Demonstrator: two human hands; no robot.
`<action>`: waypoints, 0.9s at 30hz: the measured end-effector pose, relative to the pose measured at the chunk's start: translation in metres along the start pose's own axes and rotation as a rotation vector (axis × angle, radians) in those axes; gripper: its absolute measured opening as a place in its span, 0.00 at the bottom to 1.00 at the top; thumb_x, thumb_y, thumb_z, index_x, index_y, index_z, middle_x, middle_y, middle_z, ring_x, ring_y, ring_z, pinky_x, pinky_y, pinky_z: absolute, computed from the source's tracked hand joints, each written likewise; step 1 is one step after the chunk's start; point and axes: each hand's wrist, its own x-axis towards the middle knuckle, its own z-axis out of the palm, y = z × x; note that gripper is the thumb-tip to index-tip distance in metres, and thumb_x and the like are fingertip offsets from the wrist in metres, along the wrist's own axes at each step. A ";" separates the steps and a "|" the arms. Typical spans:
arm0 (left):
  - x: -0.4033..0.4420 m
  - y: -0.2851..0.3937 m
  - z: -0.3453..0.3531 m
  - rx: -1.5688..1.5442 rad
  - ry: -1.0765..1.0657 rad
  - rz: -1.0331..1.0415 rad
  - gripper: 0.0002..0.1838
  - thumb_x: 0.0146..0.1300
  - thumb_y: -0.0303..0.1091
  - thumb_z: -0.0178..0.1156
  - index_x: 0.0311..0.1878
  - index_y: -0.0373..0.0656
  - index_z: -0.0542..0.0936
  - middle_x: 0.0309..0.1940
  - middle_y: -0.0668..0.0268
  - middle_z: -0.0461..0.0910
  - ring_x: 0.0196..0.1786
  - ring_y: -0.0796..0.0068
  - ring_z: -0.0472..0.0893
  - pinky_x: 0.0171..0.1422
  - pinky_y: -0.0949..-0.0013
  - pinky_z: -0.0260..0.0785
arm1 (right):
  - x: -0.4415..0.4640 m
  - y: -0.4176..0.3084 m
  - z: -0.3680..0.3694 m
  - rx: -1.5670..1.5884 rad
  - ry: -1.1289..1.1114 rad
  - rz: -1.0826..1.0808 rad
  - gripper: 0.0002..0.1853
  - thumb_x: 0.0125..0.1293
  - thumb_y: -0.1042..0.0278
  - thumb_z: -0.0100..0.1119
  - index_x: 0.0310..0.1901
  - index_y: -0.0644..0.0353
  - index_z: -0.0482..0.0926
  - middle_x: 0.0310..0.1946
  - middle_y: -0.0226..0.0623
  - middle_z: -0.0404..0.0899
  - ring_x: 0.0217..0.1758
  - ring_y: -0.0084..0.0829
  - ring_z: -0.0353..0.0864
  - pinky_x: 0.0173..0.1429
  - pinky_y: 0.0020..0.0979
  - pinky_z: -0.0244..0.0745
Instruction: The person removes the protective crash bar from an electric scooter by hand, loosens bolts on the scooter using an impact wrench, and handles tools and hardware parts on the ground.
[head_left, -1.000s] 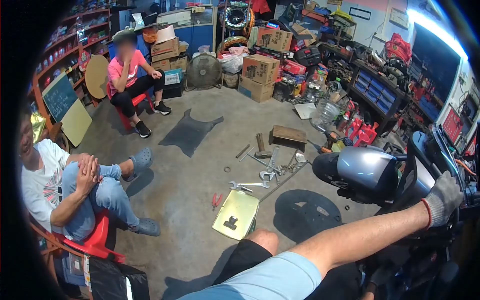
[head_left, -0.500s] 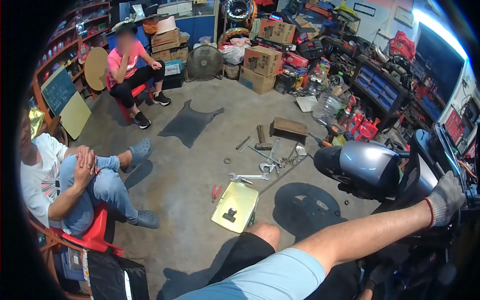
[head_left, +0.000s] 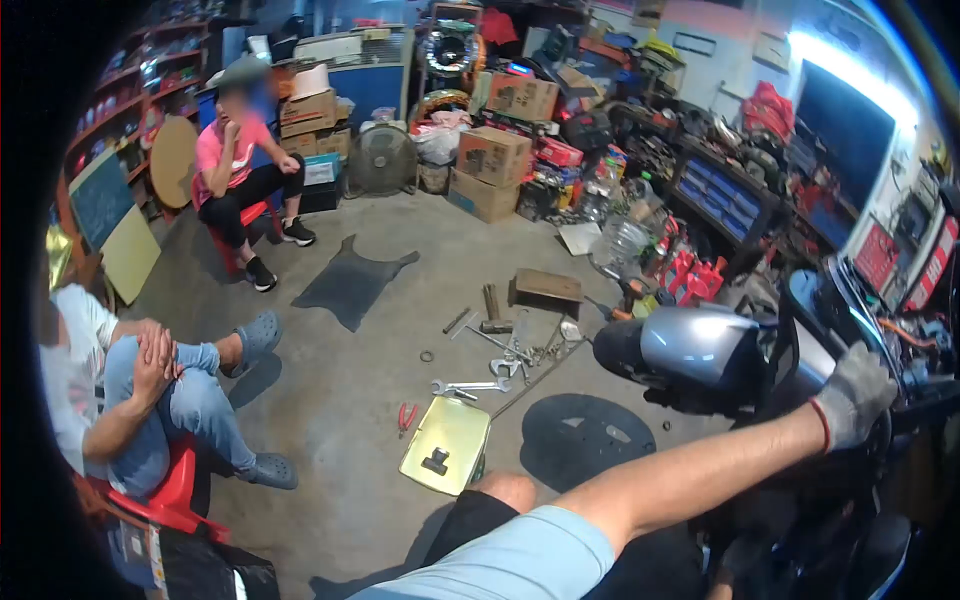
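Note:
My left hand [head_left: 860, 397], in a grey knitted glove with a red cuff, reaches across to the right. Its fingers curl over the edge of a dark part of the silver and black motorbike [head_left: 708, 346]. Low at the right, in deep shadow beside the motorbike, my right hand [head_left: 742, 556] is only dimly visible, its fingers hidden. On the floor near my knee lies a pale yellow tray [head_left: 458, 428] with a small black part [head_left: 435, 461] on it. Red-handled pliers [head_left: 407, 419] and a large wrench [head_left: 470, 386] lie close by.
A dark oval panel [head_left: 585, 440] and a black mat [head_left: 355, 282] lie on the concrete floor. More tools surround a wooden box [head_left: 546, 290]. Two people sit on red stools at the left. Cardboard boxes [head_left: 490, 170] and a fan [head_left: 381, 160] stand at the back.
The view has shifted, so the floor items and motorbike appear further left and slightly lower. My left hand keeps its place on the motorbike. The seated people hold nearly the same poses.

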 end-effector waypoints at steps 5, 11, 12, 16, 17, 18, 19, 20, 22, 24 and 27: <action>0.008 -0.004 -0.013 -0.067 -0.041 0.073 0.03 0.37 0.31 0.59 0.20 0.50 0.80 0.21 0.62 0.79 0.27 0.61 0.82 0.28 0.59 0.70 | -0.017 -0.052 -0.031 0.137 -0.139 0.048 0.24 0.63 0.73 0.47 0.61 0.69 0.63 0.62 0.46 0.65 0.68 0.42 0.59 0.73 0.35 0.49; 0.007 0.001 0.014 -0.009 0.084 0.200 0.20 0.38 0.47 0.70 0.29 0.44 0.77 0.24 0.58 0.76 0.31 0.56 0.77 0.36 0.57 0.68 | -0.014 -0.046 -0.032 -0.159 0.023 -0.076 0.19 0.60 0.57 0.52 0.50 0.56 0.77 0.52 0.44 0.75 0.56 0.44 0.73 0.61 0.39 0.65; 0.001 0.005 0.016 -0.048 0.225 0.246 0.21 0.39 0.43 0.71 0.36 0.44 0.78 0.28 0.59 0.77 0.33 0.57 0.77 0.39 0.58 0.68 | -0.015 -0.050 -0.035 -0.052 0.058 -0.027 0.17 0.60 0.57 0.51 0.47 0.55 0.79 0.49 0.44 0.77 0.53 0.45 0.75 0.58 0.41 0.68; 0.008 0.009 0.015 -0.015 0.046 0.197 0.15 0.42 0.34 0.66 0.36 0.45 0.77 0.30 0.59 0.78 0.36 0.56 0.77 0.42 0.59 0.68 | -0.008 -0.075 -0.062 -0.028 -0.040 0.080 0.14 0.60 0.58 0.49 0.37 0.54 0.81 0.38 0.44 0.80 0.45 0.48 0.78 0.48 0.44 0.73; 0.010 0.011 0.015 -0.029 0.026 0.205 0.14 0.43 0.34 0.65 0.36 0.45 0.76 0.29 0.59 0.78 0.36 0.56 0.77 0.41 0.59 0.68 | -0.007 -0.070 -0.059 -0.012 -0.037 0.095 0.14 0.60 0.58 0.49 0.37 0.54 0.81 0.38 0.44 0.80 0.45 0.48 0.78 0.48 0.44 0.73; 0.011 0.015 0.014 0.009 0.005 0.186 0.13 0.44 0.33 0.64 0.35 0.44 0.76 0.29 0.58 0.77 0.36 0.55 0.77 0.41 0.60 0.68 | -0.005 -0.067 -0.054 0.002 -0.013 0.063 0.13 0.60 0.58 0.50 0.36 0.55 0.81 0.37 0.45 0.80 0.44 0.48 0.78 0.47 0.45 0.73; 0.010 0.017 0.015 0.019 0.000 0.201 0.13 0.44 0.33 0.64 0.35 0.44 0.76 0.29 0.58 0.77 0.36 0.55 0.77 0.41 0.60 0.68 | -0.005 -0.064 -0.049 0.015 0.013 0.028 0.12 0.59 0.59 0.50 0.35 0.55 0.80 0.37 0.45 0.79 0.43 0.48 0.78 0.45 0.46 0.73; 0.009 0.018 0.014 0.000 0.028 0.208 0.13 0.44 0.32 0.64 0.35 0.44 0.76 0.28 0.58 0.77 0.36 0.55 0.77 0.41 0.60 0.68 | -0.006 -0.062 -0.050 0.032 0.023 0.030 0.12 0.59 0.59 0.50 0.35 0.55 0.80 0.37 0.45 0.79 0.43 0.48 0.78 0.45 0.46 0.73; 0.006 0.016 0.018 -0.087 0.069 0.223 0.12 0.45 0.28 0.63 0.36 0.43 0.75 0.28 0.56 0.76 0.36 0.55 0.77 0.41 0.60 0.68 | -0.007 -0.062 -0.049 0.020 -0.052 0.084 0.13 0.60 0.58 0.49 0.36 0.55 0.81 0.37 0.47 0.79 0.42 0.49 0.78 0.45 0.46 0.72; 0.005 0.013 0.013 -0.160 -0.009 0.203 0.17 0.46 0.23 0.59 0.42 0.40 0.75 0.36 0.59 0.77 0.42 0.64 0.78 0.49 0.66 0.70 | -0.005 -0.065 -0.061 0.068 -0.010 0.042 0.13 0.60 0.59 0.49 0.37 0.55 0.81 0.37 0.47 0.79 0.42 0.48 0.78 0.45 0.46 0.72; 0.007 0.019 0.000 -0.464 -0.145 0.199 0.23 0.47 0.20 0.56 0.51 0.38 0.73 0.46 0.61 0.75 0.51 0.71 0.75 0.60 0.70 0.66 | -0.002 -0.068 -0.063 0.080 -0.031 0.033 0.14 0.60 0.58 0.49 0.39 0.55 0.81 0.39 0.47 0.79 0.43 0.48 0.78 0.46 0.46 0.72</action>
